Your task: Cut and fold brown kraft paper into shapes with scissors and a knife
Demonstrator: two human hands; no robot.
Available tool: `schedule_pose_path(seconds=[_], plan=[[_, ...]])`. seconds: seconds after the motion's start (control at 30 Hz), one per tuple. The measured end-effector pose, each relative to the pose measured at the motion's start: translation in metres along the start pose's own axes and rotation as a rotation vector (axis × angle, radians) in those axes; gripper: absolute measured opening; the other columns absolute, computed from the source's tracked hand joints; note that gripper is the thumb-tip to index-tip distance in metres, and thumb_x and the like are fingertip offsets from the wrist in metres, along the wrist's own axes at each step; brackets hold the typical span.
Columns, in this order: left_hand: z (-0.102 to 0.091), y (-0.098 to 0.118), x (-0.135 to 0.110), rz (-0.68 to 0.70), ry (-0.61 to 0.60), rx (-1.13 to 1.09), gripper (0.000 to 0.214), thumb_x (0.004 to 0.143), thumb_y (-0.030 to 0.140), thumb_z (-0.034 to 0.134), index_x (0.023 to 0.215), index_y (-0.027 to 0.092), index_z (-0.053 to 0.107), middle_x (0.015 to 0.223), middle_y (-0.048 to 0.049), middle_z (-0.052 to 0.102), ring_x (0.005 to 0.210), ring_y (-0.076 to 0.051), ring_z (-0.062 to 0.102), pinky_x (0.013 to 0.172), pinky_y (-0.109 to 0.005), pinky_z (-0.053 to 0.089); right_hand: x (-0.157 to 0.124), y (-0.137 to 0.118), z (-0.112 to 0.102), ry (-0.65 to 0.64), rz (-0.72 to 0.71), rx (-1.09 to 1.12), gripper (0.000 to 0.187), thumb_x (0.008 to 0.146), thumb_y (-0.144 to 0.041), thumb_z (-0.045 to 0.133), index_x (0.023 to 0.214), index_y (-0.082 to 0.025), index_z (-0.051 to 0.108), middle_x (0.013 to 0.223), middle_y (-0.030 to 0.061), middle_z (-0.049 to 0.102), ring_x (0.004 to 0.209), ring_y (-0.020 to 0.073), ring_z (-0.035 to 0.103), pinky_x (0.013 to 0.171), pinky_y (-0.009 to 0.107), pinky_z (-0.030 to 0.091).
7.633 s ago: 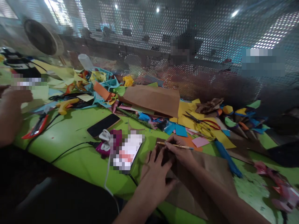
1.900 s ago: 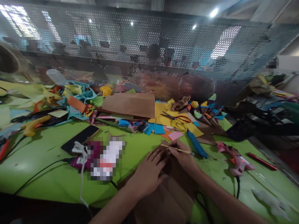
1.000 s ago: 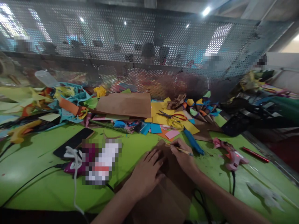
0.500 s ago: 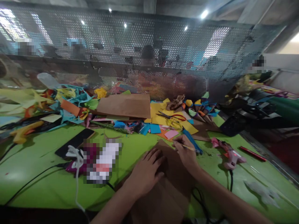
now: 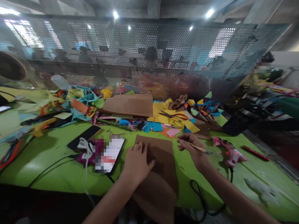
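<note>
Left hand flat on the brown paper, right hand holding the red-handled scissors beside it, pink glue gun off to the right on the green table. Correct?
Not quite. The head view shows the right hand holding a pencil, not scissors; the red-handled scissors lie untouched on the yellow paper farther back. The rest stands: left hand flat on the brown paper, pink glue gun to the right on the green table.

Flat brown kraft paper sheet (image 5: pixel 161 161) looking matt, slightly fibrous. Bright green tabletop (image 5: pixel 46 155) showing smooth, faintly glossy sheen. Thin yellow wooden pencil (image 5: pixel 197 147) appearing smooth. Pink plastic glue gun (image 5: pixel 230 152) shining glossy. Grey perforated metal screen (image 5: pixel 140 56) looking dull. Black phone (image 5: pixel 84 137) gleaming glassy.
</note>
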State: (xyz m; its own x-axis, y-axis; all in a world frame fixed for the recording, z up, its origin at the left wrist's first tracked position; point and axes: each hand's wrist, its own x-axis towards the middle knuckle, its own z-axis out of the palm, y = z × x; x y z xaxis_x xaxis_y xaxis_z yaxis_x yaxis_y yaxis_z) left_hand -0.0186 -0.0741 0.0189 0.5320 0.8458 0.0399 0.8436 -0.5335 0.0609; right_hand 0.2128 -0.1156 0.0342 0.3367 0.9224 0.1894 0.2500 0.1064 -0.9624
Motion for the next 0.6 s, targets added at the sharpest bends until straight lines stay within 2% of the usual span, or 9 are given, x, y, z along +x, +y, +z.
schedule_pose_path(seconds=[0.13, 0.27, 0.4, 0.5, 0.6], plan=[[0.001, 0.006, 0.007, -0.031, 0.012, 0.012, 0.067, 0.087, 0.052, 0.050, 0.136, 0.006, 0.050, 0.140, -0.0229, 0.050, 0.124, -0.035, 0.047, 0.096, -0.047, 0.040, -0.008, 0.017, 0.007, -0.134, 0.036, -0.066, 0.024, 0.086, -0.043, 0.058, 0.095, -0.021, 0.061, 0.091, 0.0041, 0.065, 0.079, 0.0200, 0.065, 0.071, 0.033, 0.052], [-0.003, 0.014, 0.010, -0.078, 0.016, -0.005, 0.071, 0.085, 0.054, 0.051, 0.134, 0.003, 0.051, 0.133, -0.0244, 0.054, 0.120, -0.036, 0.049, 0.091, -0.047, 0.045, -0.009, 0.025, 0.010, -0.227, -0.069, -0.315, 0.026, 0.090, -0.045, 0.052, 0.102, -0.024, 0.062, 0.096, 0.0049, 0.068, 0.089, 0.0223, 0.063, 0.077, 0.034, 0.050], [-0.019, 0.016, 0.006, -0.086, -0.038, -0.069, 0.066, 0.082, 0.060, 0.054, 0.122, 0.008, 0.061, 0.117, -0.0215, 0.062, 0.111, -0.036, 0.055, 0.083, -0.045, 0.049, -0.008, 0.027, 0.009, -0.284, -0.132, -0.430, 0.028, 0.091, -0.044, 0.050, 0.105, -0.024, 0.062, 0.102, 0.0055, 0.071, 0.091, 0.0240, 0.065, 0.080, 0.036, 0.049], [-0.027, 0.014, 0.003, -0.030, -0.076, -0.082, 0.050, 0.084, 0.055, 0.056, 0.110, 0.013, 0.067, 0.106, -0.0170, 0.066, 0.102, -0.035, 0.059, 0.081, -0.046, 0.050, -0.006, 0.030, 0.008, -0.276, -0.128, -0.446, 0.028, 0.090, -0.044, 0.051, 0.105, -0.024, 0.063, 0.103, 0.0049, 0.071, 0.093, 0.0247, 0.066, 0.081, 0.036, 0.049], [-0.018, 0.013, 0.002, 0.119, -0.011, -0.099, 0.040, 0.086, 0.046, 0.058, 0.112, 0.016, 0.065, 0.116, -0.0145, 0.064, 0.113, -0.033, 0.056, 0.093, -0.048, 0.046, -0.003, 0.032, 0.010, -0.254, -0.085, -0.392, 0.026, 0.090, -0.043, 0.051, 0.104, -0.024, 0.063, 0.101, 0.0045, 0.071, 0.092, 0.0239, 0.066, 0.079, 0.035, 0.050]])
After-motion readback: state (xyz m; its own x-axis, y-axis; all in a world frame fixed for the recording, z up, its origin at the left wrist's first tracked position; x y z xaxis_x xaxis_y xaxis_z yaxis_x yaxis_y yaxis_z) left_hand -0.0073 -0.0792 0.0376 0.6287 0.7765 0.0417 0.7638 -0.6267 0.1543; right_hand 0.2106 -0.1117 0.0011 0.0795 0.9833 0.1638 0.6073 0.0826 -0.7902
